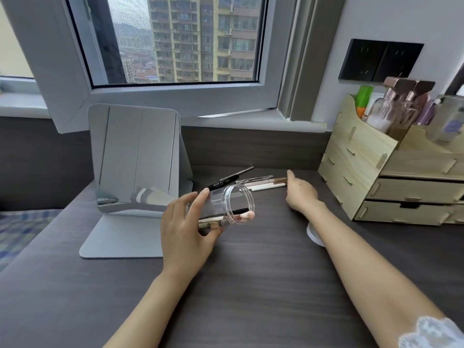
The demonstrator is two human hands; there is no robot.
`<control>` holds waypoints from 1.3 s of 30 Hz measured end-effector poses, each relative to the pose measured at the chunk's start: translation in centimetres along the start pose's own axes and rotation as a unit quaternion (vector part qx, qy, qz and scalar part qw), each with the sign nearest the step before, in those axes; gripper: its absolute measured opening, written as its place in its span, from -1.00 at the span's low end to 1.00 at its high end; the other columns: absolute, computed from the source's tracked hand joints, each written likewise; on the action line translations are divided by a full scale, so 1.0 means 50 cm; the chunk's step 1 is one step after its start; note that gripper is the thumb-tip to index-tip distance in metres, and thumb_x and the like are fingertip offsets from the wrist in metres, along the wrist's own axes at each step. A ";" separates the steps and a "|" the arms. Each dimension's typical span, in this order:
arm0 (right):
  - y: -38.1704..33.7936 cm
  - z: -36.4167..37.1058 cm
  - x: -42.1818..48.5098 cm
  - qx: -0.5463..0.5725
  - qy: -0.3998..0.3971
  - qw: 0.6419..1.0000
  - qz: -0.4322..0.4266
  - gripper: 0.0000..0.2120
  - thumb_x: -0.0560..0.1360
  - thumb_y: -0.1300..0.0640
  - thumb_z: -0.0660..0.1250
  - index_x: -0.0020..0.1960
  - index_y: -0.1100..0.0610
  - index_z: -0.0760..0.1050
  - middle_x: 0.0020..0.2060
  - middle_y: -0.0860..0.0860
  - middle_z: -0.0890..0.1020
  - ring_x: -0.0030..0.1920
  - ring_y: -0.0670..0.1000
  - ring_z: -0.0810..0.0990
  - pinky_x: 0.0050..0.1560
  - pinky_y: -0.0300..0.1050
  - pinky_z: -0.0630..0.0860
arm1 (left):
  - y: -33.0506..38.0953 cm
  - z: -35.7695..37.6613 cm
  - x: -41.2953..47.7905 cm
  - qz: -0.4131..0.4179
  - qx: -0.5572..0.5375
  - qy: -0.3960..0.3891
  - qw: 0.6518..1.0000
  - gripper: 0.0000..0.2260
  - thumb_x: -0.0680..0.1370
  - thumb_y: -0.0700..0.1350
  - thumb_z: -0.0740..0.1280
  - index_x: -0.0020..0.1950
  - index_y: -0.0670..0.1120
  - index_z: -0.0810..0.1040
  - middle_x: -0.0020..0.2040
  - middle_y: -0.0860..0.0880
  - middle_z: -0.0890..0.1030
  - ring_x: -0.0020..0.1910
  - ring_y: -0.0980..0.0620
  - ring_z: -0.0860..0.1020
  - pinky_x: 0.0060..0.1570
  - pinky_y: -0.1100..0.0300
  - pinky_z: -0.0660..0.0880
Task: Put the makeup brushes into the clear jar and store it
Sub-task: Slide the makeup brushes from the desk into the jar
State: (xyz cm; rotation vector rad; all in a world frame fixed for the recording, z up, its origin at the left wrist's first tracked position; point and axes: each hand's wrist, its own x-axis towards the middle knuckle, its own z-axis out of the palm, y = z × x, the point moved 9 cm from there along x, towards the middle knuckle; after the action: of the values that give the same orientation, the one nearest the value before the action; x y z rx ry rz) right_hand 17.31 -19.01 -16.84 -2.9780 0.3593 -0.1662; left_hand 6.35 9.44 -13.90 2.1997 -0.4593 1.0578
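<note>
- Round white lid (314, 235), mostly hidden under the right forearm.
- Pale wooden drawer organiser (364, 156), beside that lid, cut off by the right edge.
- Its bottles' labels are blurred.

Clear, round plastic jar (227, 207), tipped on its side above the dark wood-grain tabletop (263, 272), open mouth turned to the right. Inside: a few slim makeup brushes (226, 220) lying lengthwise, one pink tip just past the rim. Beyond, flat on the tabletop: a black pencil-like brush (229, 179) and several pale, slender brushes (263, 183) side by side.
</note>
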 end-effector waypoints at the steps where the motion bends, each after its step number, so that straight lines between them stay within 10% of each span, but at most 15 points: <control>1: 0.002 0.000 0.003 -0.019 0.004 1.000 0.003 -0.46 0.50 0.33 0.13 0.45 0.24 0.07 0.25 0.24 0.48 0.22 0.26 0.47 0.15 0.08 0.43 | -0.002 0.000 0.000 -0.003 0.001 -0.001 1.000 -0.38 0.29 0.03 0.49 0.30 0.00 0.40 0.12 -0.13 0.56 0.08 -0.14 0.51 0.09 0.04 0.41; 19: 0.020 -0.003 -0.082 -0.234 0.053 0.957 -0.164 -0.79 0.49 0.39 0.10 0.06 0.30 0.44 0.05 0.21 0.49 0.07 0.22 0.45 -0.16 -0.01 0.26 | -0.004 0.004 0.000 0.002 0.009 -0.018 1.000 -0.37 0.30 0.04 0.50 0.32 0.01 0.38 0.14 -0.14 0.56 0.11 -0.13 0.48 0.10 0.01 0.43; 24: 0.049 -0.081 -0.119 0.067 0.096 0.989 -0.088 -0.87 0.54 0.32 0.13 -0.01 0.25 0.44 -0.08 0.18 0.55 -0.04 0.21 0.51 -0.16 -0.02 0.36 | 0.003 0.004 -0.003 0.009 0.010 -0.016 1.000 -0.38 0.29 0.03 0.51 0.31 0.01 0.40 0.14 -0.14 0.56 0.12 -0.14 0.48 0.13 0.08 0.36; 28: 0.068 -0.228 -0.246 0.280 0.237 0.925 -0.096 -0.91 0.53 0.24 0.25 -0.10 0.19 0.53 -0.31 0.10 0.59 -0.31 -0.04 0.51 -0.28 -0.21 0.38 | 0.001 0.003 -0.004 0.002 0.007 -0.014 1.000 -0.38 0.30 0.04 0.52 0.31 0.00 0.41 0.14 -0.13 0.56 0.11 -0.12 0.47 0.10 0.03 0.41; 39: -0.110 -0.248 -0.388 0.290 0.290 0.883 -0.228 -0.88 0.40 0.16 0.35 -0.24 0.21 0.59 -0.42 0.05 0.62 -0.34 -0.04 0.49 -0.32 -0.28 0.36 | 0.017 0.000 -0.007 0.031 0.006 -0.007 0.999 -0.39 0.32 0.05 0.51 0.31 -0.02 0.40 0.12 -0.14 0.56 0.11 -0.10 0.47 0.13 0.09 0.36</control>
State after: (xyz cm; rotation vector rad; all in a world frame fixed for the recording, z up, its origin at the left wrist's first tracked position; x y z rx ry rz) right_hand -1.71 -10.52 -5.60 -2.2955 -0.3081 -1.0243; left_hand 5.67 8.85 -13.84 2.2177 -0.5314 1.0807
